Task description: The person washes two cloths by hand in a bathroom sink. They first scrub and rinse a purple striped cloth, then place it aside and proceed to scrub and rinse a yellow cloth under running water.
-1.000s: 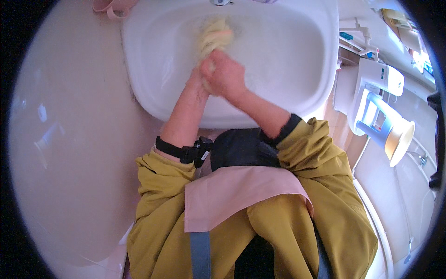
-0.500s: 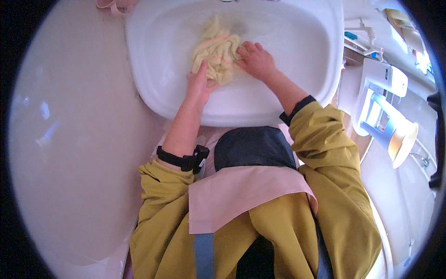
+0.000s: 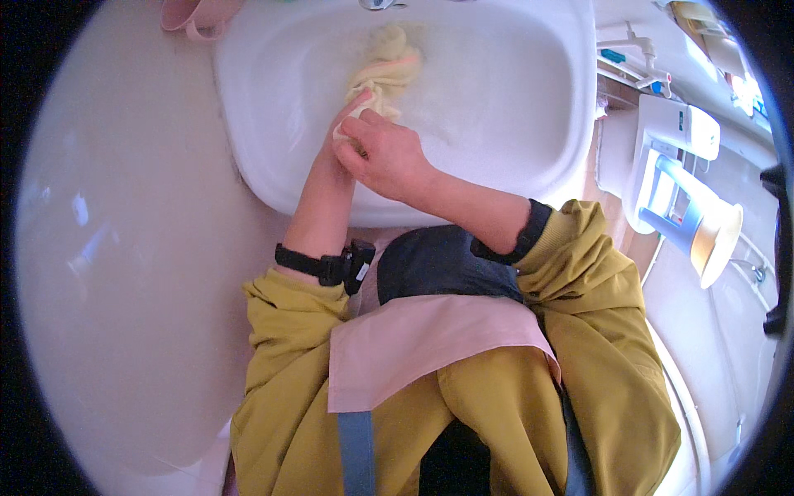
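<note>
A wet pale-yellow cloth (image 3: 387,73) with a pinkish-orange stripe lies bunched in the white washbasin (image 3: 496,91), its far end below the tap. Its near part rises to my two hands, which are close together over the basin's near left side. My right hand (image 3: 390,159) has its fingers curled around the cloth's near end. Just beside it my left hand (image 3: 343,117) is wrapped on the cloth too, partly hidden behind the right one. A bit of cloth shows between them.
The metal tap (image 3: 379,4) is cut off by the top edge. A pink mug (image 3: 194,18) stands on the pale counter (image 3: 132,207) left of the basin. At the right are a blue stool with a yellow seat (image 3: 718,246), a white appliance (image 3: 674,124) and white pipes (image 3: 645,54).
My right hand has moved left and nearer to me, from the cloth's right side to beside my left hand, and has closed. The cloth is drawn longer and narrower.
</note>
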A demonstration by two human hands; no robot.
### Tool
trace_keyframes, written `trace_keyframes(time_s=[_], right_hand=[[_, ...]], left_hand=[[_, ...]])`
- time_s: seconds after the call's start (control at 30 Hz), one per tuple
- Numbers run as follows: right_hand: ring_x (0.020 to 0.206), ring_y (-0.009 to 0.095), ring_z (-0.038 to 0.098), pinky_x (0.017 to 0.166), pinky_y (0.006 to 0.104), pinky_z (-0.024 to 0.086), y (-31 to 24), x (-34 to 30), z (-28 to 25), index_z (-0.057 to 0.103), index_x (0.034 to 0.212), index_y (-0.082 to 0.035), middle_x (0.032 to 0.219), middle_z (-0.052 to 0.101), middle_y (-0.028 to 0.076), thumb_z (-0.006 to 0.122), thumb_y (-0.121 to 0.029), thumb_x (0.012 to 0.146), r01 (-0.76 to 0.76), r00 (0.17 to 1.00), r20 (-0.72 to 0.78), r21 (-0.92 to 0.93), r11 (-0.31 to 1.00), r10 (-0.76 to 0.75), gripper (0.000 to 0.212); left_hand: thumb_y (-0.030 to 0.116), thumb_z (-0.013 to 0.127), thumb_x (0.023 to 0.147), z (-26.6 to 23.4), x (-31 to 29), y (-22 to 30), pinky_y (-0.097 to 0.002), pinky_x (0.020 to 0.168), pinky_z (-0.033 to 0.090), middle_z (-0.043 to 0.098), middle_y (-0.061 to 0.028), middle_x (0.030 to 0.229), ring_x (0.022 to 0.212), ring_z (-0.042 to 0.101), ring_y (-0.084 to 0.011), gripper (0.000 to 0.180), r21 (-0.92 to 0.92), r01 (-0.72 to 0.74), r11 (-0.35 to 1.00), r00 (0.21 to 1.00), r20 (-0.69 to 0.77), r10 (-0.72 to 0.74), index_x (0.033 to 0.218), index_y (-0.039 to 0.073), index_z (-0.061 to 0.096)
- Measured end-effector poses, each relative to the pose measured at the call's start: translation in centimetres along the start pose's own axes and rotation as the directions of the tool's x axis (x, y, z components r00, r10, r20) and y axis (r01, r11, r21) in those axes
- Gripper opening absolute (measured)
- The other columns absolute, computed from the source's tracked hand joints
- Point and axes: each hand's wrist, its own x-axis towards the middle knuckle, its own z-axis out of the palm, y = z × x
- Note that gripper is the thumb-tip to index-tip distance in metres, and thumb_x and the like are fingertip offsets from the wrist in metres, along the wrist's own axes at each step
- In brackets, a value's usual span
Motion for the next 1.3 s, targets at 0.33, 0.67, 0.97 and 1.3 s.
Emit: trace_keyframes(time_s=[0.33, 0.67, 0.97, 1.3], right_hand=[[0.090, 0.030, 0.058, 0.072, 0.0438, 0.049, 12.6, 2.2, -5.2, 0.059, 0.092, -0.009, 0.090, 0.057, 0.012, 0.049, -0.023, 0.080, -0.089, 0.978, -0.174, -0.845, 0.527, -0.113, 0.022], [0.089, 0.033, 0.058, 0.077, 0.0403, 0.046, 7.2, 3.6, 3.3, 0.052, 0.109, 0.004, 0.097, 0.059, 0.020, 0.066, -0.030, 0.071, -0.227, 0.933, 0.230, -0.219, 0.949, 0.276, 0.053], [0.076, 0.026, 0.056, 0.072, 0.0336, 0.046, -3.0, 1.7, -3.2, 0.060, 0.094, 0.001, 0.081, 0.060, 0.014, 0.054, -0.018, 0.072, -0.055, 0.972, 0.208, 0.660, 0.750, -0.111, 0.030], [0.078, 0.028, 0.061, 0.069, 0.0441, 0.047, 11.3, 5.1, -0.5, 0.060, 0.088, -0.006, 0.078, 0.063, 0.010, 0.048, -0.021, 0.079, -0.270, 0.961, -0.195, -0.515, 0.814, 0.195, 0.021]], left_hand=[[0.029, 0.059, 0.083, 8.3, -2.8, -1.9, -0.0373, 0.081, 0.045, 0.047, -0.0156, 0.119, 0.103, 0.050, -0.0220, 0.056, 0.599, 0.062, 0.798, 0.946, -0.290, 0.144, 0.126, 0.003, 0.034], [0.049, 0.044, 0.087, 0.0, -1.6, -0.8, -0.0377, 0.088, 0.041, 0.045, -0.0178, 0.123, 0.107, 0.048, -0.0283, 0.066, 0.618, 0.024, 0.786, 0.853, -0.423, 0.307, 0.128, -0.001, 0.031], [0.049, 0.035, 0.089, 2.9, -3.5, 2.9, -0.0398, 0.089, 0.043, 0.052, -0.0156, 0.113, 0.101, 0.053, -0.0280, 0.056, 0.132, -0.003, 0.991, 0.996, -0.091, 0.015, 0.117, 0.002, 0.047], [0.038, 0.040, 0.091, 6.3, -2.9, 1.5, -0.0398, 0.090, 0.042, 0.045, -0.0154, 0.118, 0.105, 0.050, -0.0253, 0.047, 0.097, -0.174, 0.980, 0.916, -0.349, 0.197, 0.120, 0.000, 0.037]])
